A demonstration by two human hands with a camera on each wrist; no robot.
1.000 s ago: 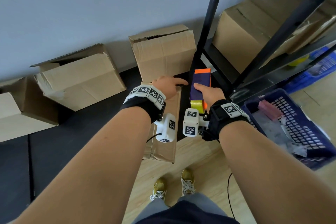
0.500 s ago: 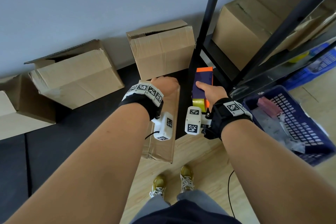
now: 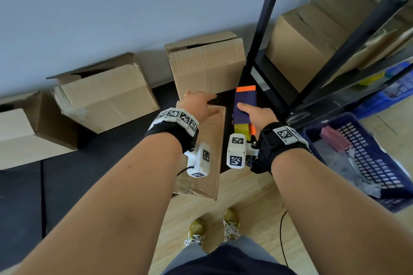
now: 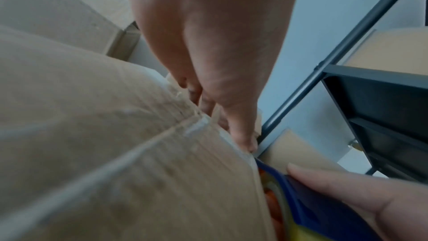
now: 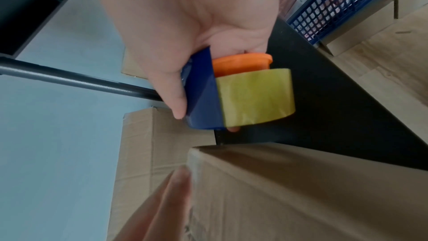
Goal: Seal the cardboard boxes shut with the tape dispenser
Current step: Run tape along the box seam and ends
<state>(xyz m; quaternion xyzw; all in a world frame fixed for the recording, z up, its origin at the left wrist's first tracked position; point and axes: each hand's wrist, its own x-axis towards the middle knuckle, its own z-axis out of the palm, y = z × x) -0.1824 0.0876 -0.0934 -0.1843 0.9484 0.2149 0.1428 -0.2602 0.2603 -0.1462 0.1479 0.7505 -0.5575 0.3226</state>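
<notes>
Two hands (image 3: 257, 114) at box edge (image 3: 223, 131)

A plain grey-blue wall (image 3: 111, 6) fills the upper left of the head view. Below it a black floor mat (image 3: 67, 174) covers the left side, meeting light wood flooring (image 3: 250, 190) at lower centre. A black metal shelving rack (image 3: 263, 18) rises at the upper right.
</notes>
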